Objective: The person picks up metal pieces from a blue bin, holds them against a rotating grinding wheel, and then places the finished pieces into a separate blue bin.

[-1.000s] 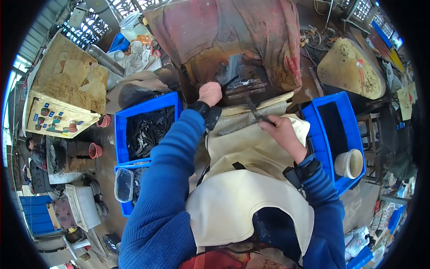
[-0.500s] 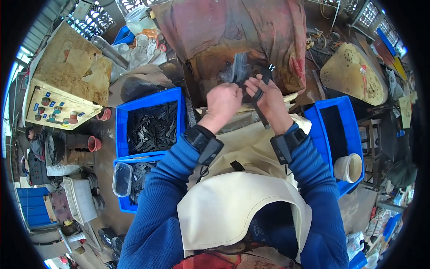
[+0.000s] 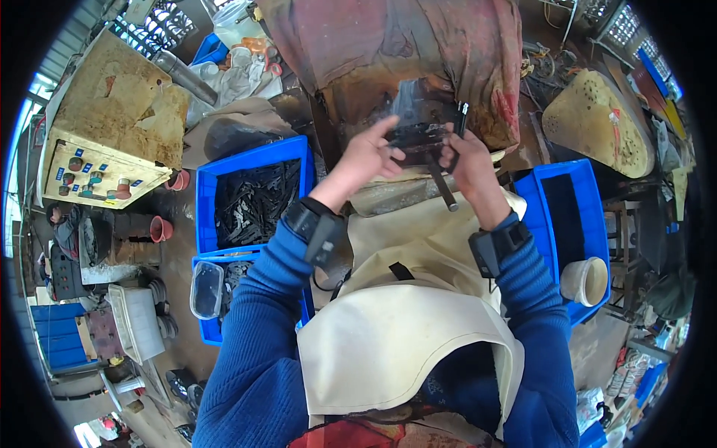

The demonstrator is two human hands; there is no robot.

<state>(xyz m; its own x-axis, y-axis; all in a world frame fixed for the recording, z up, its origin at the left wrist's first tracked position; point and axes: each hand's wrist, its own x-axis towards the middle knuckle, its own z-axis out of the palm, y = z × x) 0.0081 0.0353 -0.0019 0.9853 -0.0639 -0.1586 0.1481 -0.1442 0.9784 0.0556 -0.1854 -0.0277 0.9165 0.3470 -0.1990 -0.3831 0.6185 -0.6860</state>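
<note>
My left hand (image 3: 366, 155) hangs over the near left side of a wet, dark work spot, its fingers apart and nothing in them. A flat black strip (image 3: 461, 119) stands up from my right hand (image 3: 472, 158), pinched between thumb and fingers. Between the two hands lies dark wet material (image 3: 418, 134) whose shape I cannot make out. Whitish water or spray (image 3: 407, 101) shows just behind it. Below it, a dark bar (image 3: 444, 185) sticks out toward me, close to my right fingers.
A stained reddish cloth (image 3: 426, 37) drapes over the work spot. At left stands a blue bin (image 3: 308, 175) with many dark strips; another blue bin (image 3: 539, 213) stands at right, holding a pale bucket (image 3: 573, 282). A rusty control box (image 3: 112, 112) is farther left.
My left hand has opened and moved away from my right hand, toward the near left. The right hand has shifted slightly right and nearer, still with the black strip.
</note>
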